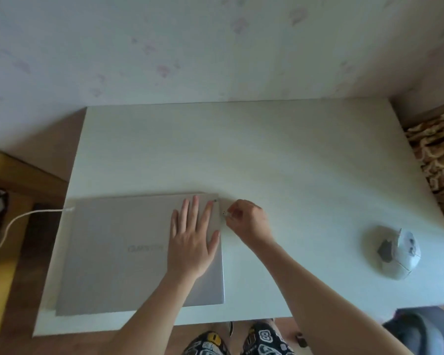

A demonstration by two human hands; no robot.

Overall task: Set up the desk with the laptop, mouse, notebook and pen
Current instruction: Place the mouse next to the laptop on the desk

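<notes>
The closed laptop (128,252) lies at the near left of the white desk (280,155), long axis running left to right. The left hand (192,242) presses flat on its lid, fingers straight. Just off its right edge, the right hand (246,219) pinches something small, probably a mouse receiver, right at that edge. The mouse (395,252) sits well apart on the right; a white cable (18,221) enters the laptop's left edge.

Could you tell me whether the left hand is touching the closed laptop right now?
Touching. The head view shows the left hand lying flat, fingers spread, on the lid of the laptop near its right edge, with no gap visible beneath the palm.
</notes>
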